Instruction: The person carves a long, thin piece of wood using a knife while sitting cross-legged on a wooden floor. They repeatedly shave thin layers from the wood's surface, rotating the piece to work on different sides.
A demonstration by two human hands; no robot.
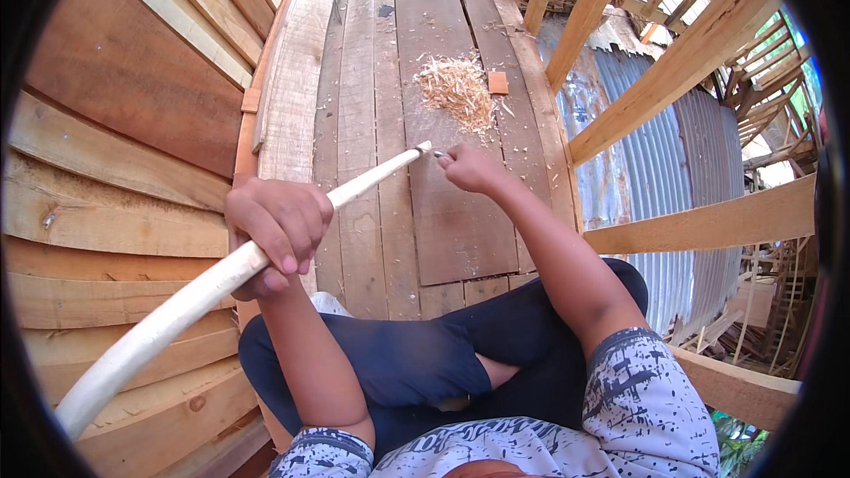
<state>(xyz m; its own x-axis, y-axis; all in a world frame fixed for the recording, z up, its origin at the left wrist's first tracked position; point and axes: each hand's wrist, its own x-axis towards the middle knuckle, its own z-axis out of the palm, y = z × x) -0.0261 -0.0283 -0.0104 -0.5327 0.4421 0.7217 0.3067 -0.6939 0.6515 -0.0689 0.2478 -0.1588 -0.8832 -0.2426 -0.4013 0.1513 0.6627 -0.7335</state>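
Observation:
A long, pale, peeled wooden stick (168, 326), slightly curved, runs from the lower left up to the middle. My left hand (282, 223) is wrapped round it partway along, fingers closed. The stick's far end points away from me, with a dark notch or mark close to its tip. Just right of that end is my right hand (469, 168), closed in a fist. A small tool with a metal tip (438, 154) pokes out of it towards the notch; the fist hides the rest. Whether the tip touches the stick I cannot tell.
Beyond my hands, a heap of wood shavings (453, 88) and a small orange-brown block (498, 82) lie on the plank floor (359, 239). Plank walling (115, 230) rises at the left. Open wooden rails (699, 226) stand at the right, above corrugated metal sheets (642, 137).

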